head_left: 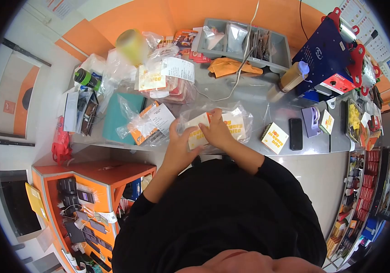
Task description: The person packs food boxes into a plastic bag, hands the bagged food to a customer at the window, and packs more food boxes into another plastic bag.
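Both of my hands are on a small white box [197, 122] with yellow lettering and an orange edge. My left hand [180, 146] grips its near left side, thumb along the front. My right hand [217, 132] holds its right side, fingers over the top. Right behind and beside it is a larger white box [237, 123] with the same lettering, in a clear plastic bag [249, 119]. How far the small box is inside that bag, I cannot tell. To the left lies an orange packet in clear plastic with a white receipt [162, 119].
Right of my hands are another lettered box [275, 138], a black phone [296, 133] and a purple tape dispenser [312, 121]. A grey divided tray [279, 52] and an orange cloth [231, 67] are at the back. Bagged boxes [152, 78] stand behind left.
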